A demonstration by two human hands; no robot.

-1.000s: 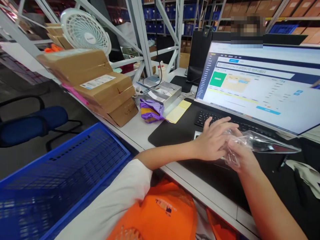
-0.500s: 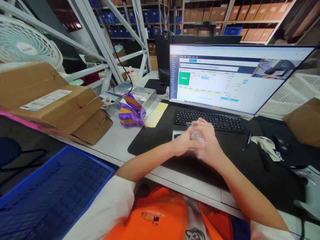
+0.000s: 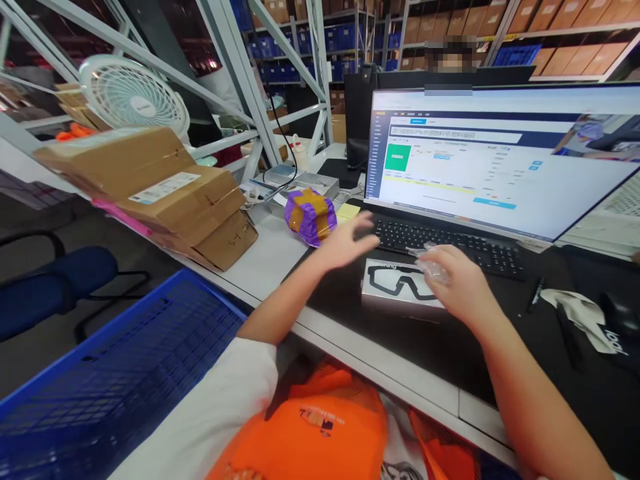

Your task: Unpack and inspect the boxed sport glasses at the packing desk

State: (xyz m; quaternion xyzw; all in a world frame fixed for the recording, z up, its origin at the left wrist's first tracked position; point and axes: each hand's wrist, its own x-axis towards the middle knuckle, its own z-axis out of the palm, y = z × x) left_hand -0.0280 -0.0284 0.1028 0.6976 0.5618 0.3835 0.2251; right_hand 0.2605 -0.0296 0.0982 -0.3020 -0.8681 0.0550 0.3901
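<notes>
My right hand [image 3: 460,277] is closed on a crumpled piece of clear plastic wrap [image 3: 434,264], held over the right end of a goggles box [image 3: 400,307]. Dark-framed goggles are printed on the box's top face, and it lies on the black desk mat [image 3: 340,300]. My left hand [image 3: 347,243] has its fingers apart and nothing in them, above the mat near the left end of the keyboard [image 3: 450,245]. Just beyond it sits a purple and brown taped bundle [image 3: 311,217], apparently not touched by the hand.
Cardboard boxes [image 3: 185,200] are stacked on the desk's left side. Below them stands a blue plastic crate [image 3: 125,373]. A monitor [image 3: 480,160] rises behind the keyboard. At the right lie a pen [image 3: 537,293], a pale cloth [image 3: 575,313] and a mouse [image 3: 623,313]. A person [image 3: 450,60] is behind the monitor.
My hands have come apart from around the plastic wrap. The left moved left and opened; the right keeps the wrap. The goggles box is now uncovered, and my view has turned leftward.
</notes>
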